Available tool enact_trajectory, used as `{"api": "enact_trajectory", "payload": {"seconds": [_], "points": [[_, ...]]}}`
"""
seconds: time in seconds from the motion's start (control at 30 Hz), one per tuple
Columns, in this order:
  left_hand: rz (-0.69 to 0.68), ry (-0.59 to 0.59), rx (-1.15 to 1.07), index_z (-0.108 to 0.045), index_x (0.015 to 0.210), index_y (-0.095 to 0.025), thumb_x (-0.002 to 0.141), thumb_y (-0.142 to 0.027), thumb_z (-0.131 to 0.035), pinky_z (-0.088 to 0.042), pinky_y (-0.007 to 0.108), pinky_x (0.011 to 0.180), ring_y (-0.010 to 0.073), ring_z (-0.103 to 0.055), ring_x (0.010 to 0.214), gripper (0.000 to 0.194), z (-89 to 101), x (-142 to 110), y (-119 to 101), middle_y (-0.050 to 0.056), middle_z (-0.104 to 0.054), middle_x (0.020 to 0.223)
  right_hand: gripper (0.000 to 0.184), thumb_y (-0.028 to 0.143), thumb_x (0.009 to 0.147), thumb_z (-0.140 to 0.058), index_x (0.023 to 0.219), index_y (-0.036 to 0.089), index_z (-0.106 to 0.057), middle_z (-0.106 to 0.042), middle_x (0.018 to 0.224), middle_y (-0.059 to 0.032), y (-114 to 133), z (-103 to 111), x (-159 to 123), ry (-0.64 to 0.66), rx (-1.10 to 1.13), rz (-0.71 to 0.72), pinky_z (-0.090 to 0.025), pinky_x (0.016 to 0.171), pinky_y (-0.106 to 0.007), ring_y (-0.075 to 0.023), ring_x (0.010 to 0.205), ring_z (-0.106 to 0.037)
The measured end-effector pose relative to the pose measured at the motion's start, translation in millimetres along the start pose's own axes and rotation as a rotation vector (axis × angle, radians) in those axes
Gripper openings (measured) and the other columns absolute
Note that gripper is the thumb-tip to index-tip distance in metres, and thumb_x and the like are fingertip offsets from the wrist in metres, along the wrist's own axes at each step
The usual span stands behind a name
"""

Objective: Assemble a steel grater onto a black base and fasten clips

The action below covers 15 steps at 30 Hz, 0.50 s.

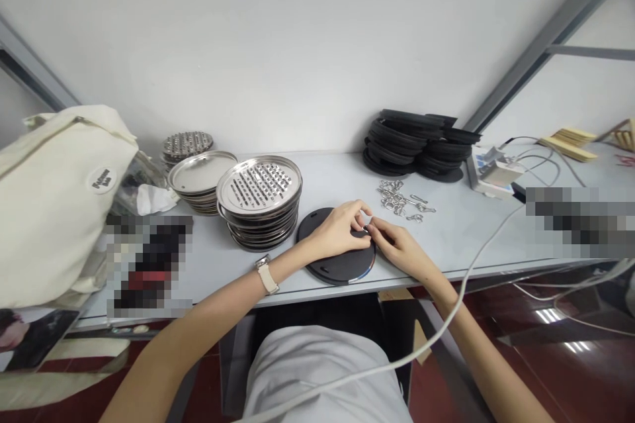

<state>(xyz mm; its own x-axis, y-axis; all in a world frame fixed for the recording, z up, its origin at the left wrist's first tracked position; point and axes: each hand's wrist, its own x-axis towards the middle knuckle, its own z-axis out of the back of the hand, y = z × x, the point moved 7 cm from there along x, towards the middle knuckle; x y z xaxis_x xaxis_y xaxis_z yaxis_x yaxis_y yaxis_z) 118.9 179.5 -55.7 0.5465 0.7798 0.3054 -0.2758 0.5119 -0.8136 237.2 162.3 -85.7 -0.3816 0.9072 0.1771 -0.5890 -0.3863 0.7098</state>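
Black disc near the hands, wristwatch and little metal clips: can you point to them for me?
Black disc (338, 269): head view, on its flat lower part.
Wristwatch (268, 279): head view, on its pale strap.
Metal clips (393, 198): head view, mid-pile.

plain, pale wall (297, 46) behind a light grey counter (327, 181); slanting grey metal posts (542, 52) at left and right, the right one meeting a horizontal crossbar (590, 52); below, a glossy, dark red floor (585, 383) bearing bright, striped reflections of light (550, 315).
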Motion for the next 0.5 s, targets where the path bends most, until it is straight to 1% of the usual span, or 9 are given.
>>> {"api": "enact_trajectory", "payload": {"seconds": [0.17, 0.27, 0.5], "points": [[0.010, -0.007, 0.099, -0.056, 0.099, -0.020, 0.066, -0.018, -0.068, -0.046, 0.030, 0.081, 0.0168, -0.056, 0.087, 0.036, 3.0, -1.3, -2.2, 0.001, -0.064, 0.094, 0.030, 0.034, 0.096, -0.040, 0.069, 0.020, -0.038, -0.038, 0.061, 0.0040, -0.1, 1.9, 0.4, 0.010, 0.040, 0.002, -0.029, 0.055, -0.025, -0.0117, 0.057, -0.036], [0.017, 0.009, 0.099, -0.057, 0.099, -0.020, 0.069, -0.019, -0.066, -0.047, 0.029, 0.081, 0.0167, -0.058, 0.087, 0.032, 3.0, -1.7, -2.7, 0.002, -0.066, 0.098, 0.027, 0.031, 0.094, -0.040, 0.070, 0.020, -0.040, -0.037, 0.061, 0.0041, -0.6, 2.2, 0.8, 0.007, 0.057, 0.002, -0.029, 0.055, -0.025, -0.0114, 0.057, -0.035], [0.027, 0.019, 0.039, -0.058, 0.102, -0.021, 0.069, -0.015, -0.066, -0.049, 0.028, 0.084, 0.0165, -0.064, 0.090, 0.034, 1.8, -0.7, -1.6, 0.000, -0.069, 0.084, 0.026, 0.030, 0.093, -0.040, 0.070, 0.019, -0.043, -0.039, 0.061, 0.0037, 0.4, 1.8, -0.7, -0.002, 0.062, -0.001, -0.029, 0.055, -0.024, -0.0114, 0.057, -0.036]]}}
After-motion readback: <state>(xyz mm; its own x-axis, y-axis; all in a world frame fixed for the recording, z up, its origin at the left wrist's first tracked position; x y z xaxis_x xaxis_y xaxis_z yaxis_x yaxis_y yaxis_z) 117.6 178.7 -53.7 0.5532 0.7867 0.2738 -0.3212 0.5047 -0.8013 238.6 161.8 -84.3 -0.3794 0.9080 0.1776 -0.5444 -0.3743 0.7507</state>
